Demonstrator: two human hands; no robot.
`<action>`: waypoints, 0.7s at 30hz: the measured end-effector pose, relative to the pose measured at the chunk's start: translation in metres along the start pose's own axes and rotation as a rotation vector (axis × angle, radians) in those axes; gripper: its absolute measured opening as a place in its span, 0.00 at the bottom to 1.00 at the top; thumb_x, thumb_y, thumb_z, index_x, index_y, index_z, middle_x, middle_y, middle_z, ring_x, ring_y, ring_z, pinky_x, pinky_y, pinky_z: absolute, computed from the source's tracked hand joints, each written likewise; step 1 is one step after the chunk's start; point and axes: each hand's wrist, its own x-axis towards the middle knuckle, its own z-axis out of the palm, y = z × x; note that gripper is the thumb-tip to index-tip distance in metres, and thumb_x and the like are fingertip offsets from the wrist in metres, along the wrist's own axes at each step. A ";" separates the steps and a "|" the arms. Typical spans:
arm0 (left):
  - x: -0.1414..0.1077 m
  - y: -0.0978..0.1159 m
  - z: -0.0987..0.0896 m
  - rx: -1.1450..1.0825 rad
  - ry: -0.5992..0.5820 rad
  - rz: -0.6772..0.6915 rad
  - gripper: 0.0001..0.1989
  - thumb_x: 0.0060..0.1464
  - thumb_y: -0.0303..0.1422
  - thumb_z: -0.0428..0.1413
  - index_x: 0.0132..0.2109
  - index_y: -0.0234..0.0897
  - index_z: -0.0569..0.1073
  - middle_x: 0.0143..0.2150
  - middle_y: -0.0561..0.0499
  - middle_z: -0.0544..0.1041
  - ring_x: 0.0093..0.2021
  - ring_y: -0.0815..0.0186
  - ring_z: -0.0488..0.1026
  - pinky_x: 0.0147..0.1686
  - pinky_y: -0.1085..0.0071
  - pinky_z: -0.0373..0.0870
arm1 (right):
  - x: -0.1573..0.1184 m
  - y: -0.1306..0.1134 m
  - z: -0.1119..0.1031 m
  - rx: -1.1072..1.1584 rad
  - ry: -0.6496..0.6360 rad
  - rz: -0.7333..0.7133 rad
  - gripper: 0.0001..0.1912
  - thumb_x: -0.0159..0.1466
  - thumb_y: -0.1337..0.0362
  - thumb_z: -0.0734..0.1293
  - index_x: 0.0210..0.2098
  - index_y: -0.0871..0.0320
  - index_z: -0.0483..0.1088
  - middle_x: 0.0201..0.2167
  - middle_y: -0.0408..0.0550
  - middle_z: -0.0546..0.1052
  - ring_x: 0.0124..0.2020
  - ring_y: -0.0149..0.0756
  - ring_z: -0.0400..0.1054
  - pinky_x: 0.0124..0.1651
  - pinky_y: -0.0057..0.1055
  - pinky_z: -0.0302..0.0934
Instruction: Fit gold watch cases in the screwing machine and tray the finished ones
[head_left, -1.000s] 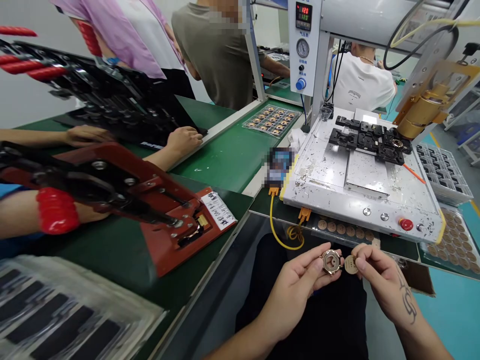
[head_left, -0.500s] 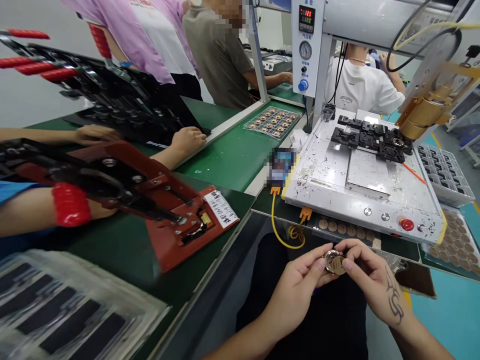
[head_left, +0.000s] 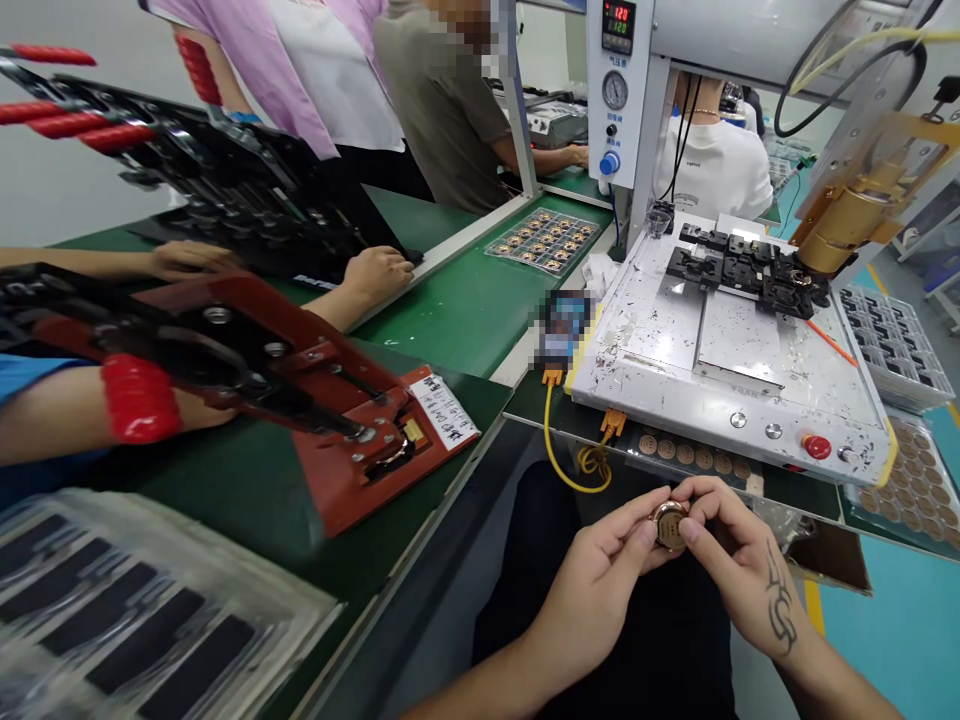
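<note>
Over my lap, my left hand pinches the left rim of a small round rose-gold case, like a watch case, between thumb and fingers. A round brown disc with fine print lies inside the case's ring, facing up. My right hand is closed at the right side of the case, its thumb on the edge of the disc and its bent index finger by the upper rim. The underside of the case is hidden by my fingers.
Ahead stands a white press machine with black fixtures and a red button. Brown discs on a sheet lie at right. A red toggle clamp fixture and a tray of black pieces are at left, near co-workers' hands.
The brown disc, tilted and overlapping the ring's right side before, now lies within the ring. My right thumb and fingers have shifted slightly left with it. The view has shifted slightly.
</note>
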 end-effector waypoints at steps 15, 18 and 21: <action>0.000 -0.003 0.003 0.029 -0.011 0.034 0.23 0.64 0.46 0.67 0.61 0.42 0.84 0.61 0.40 0.84 0.60 0.46 0.82 0.66 0.49 0.76 | -0.002 0.002 0.002 -0.006 0.041 -0.038 0.14 0.74 0.53 0.70 0.34 0.52 0.72 0.49 0.52 0.77 0.51 0.46 0.72 0.54 0.37 0.68; 0.001 -0.003 0.003 0.021 -0.015 0.037 0.22 0.64 0.46 0.67 0.61 0.44 0.84 0.61 0.42 0.84 0.60 0.47 0.82 0.65 0.51 0.78 | -0.003 0.001 0.001 -0.011 0.036 -0.039 0.14 0.74 0.53 0.69 0.34 0.52 0.72 0.49 0.52 0.77 0.51 0.46 0.72 0.55 0.37 0.68; 0.001 -0.003 0.004 0.029 -0.017 0.035 0.22 0.64 0.46 0.67 0.61 0.43 0.84 0.61 0.42 0.84 0.60 0.47 0.82 0.65 0.51 0.78 | -0.003 0.001 0.001 -0.012 0.031 -0.050 0.14 0.75 0.54 0.69 0.34 0.52 0.72 0.49 0.51 0.77 0.51 0.45 0.72 0.54 0.36 0.68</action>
